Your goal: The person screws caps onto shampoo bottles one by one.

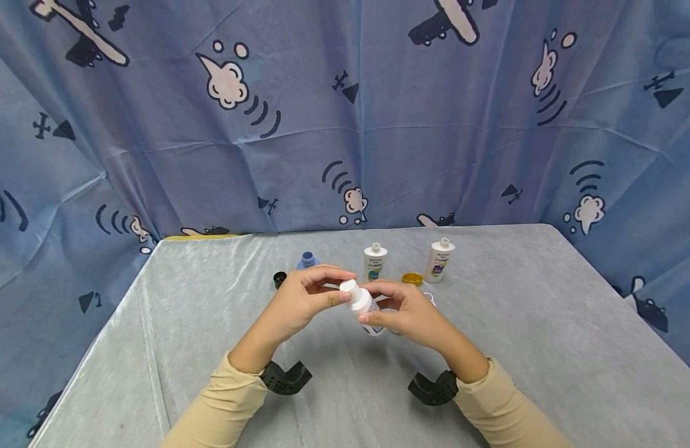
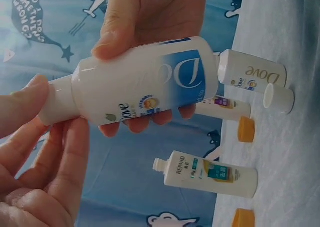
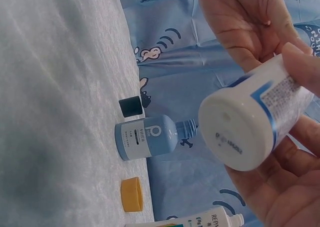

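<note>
Surface: one table (image 1: 546, 323) under a grey, lightly creased cloth, a yellow strip (image 1: 205, 237) at its far left edge. Room: a blue curtain (image 1: 300, 155) behind and to both sides, printed with planes, clouds and dark arcs. On the cloth, toward the back: one blue bottle (image 3: 155, 137), uncapped, threaded neck showing; one black cap (image 3: 131, 107) beside it; two Repand bottles, one teal-labelled (image 2: 212, 174), one purple-labelled (image 2: 227, 107), both uncapped; two yellow caps, one (image 2: 246, 129) between the Repand bottles, one (image 3: 131, 194) between the blue bottle and the teal-labelled one; one standing Dove bottle (image 2: 250, 72), its neck mostly hidden; one loose white cap (image 2: 280, 98) just beside it. In hand: one white bottle (image 2: 145, 84), Dove label, blue panel, held tilted above the table between the two hands, its top toward the left, its base toward the right and lower. Left hand (image 1: 300, 305): thumb and fingers pinching the white top (image 2: 60, 99), seated on the bottle. Right hand (image 1: 414, 311): gripping the body, thumb on one side, fingers around the other. Worn: beige sleeves (image 1: 224, 398), black wrist mounts (image 1: 285, 378).
</note>
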The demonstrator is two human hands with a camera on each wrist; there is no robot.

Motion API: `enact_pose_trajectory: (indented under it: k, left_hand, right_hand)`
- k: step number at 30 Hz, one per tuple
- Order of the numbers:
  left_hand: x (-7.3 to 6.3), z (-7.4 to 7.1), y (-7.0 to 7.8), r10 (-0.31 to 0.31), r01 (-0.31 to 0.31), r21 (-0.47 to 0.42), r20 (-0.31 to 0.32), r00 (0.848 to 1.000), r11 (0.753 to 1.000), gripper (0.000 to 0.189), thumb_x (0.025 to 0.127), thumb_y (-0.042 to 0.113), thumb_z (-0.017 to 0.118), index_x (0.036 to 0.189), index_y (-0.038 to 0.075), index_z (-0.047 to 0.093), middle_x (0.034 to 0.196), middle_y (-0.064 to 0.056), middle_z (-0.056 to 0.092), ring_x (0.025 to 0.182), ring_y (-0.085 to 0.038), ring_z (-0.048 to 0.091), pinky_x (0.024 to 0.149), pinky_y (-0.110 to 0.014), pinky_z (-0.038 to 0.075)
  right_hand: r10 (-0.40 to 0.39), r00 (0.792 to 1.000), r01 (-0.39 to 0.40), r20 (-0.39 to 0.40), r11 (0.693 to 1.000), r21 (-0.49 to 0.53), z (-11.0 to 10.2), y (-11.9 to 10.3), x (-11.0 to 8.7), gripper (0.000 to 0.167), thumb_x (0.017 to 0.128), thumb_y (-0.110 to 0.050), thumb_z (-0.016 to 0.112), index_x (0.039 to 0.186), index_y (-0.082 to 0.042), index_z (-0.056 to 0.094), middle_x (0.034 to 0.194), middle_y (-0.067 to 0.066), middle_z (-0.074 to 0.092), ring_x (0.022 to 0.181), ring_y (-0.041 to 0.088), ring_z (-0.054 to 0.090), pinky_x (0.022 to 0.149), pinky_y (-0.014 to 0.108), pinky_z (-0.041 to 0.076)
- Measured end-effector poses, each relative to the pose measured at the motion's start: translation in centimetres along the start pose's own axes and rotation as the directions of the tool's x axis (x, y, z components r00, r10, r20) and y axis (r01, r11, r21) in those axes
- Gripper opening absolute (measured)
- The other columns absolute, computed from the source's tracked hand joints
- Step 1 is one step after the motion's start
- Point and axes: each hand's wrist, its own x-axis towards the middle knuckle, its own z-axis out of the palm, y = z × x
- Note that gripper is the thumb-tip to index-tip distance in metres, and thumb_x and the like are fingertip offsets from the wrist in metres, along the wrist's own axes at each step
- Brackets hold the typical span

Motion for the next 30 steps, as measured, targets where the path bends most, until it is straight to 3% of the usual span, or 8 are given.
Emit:
enact_pose_trajectory:
  k: [9,16,30]
  left_hand:
    - [0.10,0.31,0.16,-0.097,0.095,-0.051,-0.059,0.993,0.994,0.038,0.084,0.008,0.078,0.121,0.002,0.067,0.113,-0.006,0.069,0.090,-0.011,0.070,0.087,-0.030,0.058]
    - [0.18,0.72,0.12,-0.091,0.085,-0.067,-0.092,0.992,0.994,0.029,0.084,0.006,0.078,0.109,-0.003,0.066,0.102,0.000,0.068,0.085,-0.009,0.070,0.084,-0.028,0.058]
    - [-0.03,0.59,0.28,-0.055,0.049,-0.071,-0.072,0.996,0.996,0.030,0.085,0.004,0.076,0.112,-0.005,0.067,0.108,-0.008,0.069,0.087,-0.008,0.070,0.084,-0.028,0.059]
  right_hand:
    - [0.007,1.000,-0.007,-0.016,1.000,-0.008,0.03,0.04,0.01,0.041,0.086,-0.012,0.078,0.123,0.001,0.066,0.126,0.020,0.065,0.106,0.032,0.063,0.089,0.032,0.057]
    - [0.012,1.000,-0.012,-0.022,1.000,-0.028,0.12,0.08,0.00,0.042,0.086,-0.013,0.077,0.124,0.000,0.066,0.128,0.019,0.065,0.107,0.031,0.063,0.090,0.036,0.057]
    - [0.000,1.000,-0.001,-0.025,0.999,-0.039,0.15,0.10,0.04,0.041,0.086,-0.013,0.077,0.124,0.000,0.066,0.127,0.018,0.066,0.107,0.024,0.063,0.091,0.027,0.056]
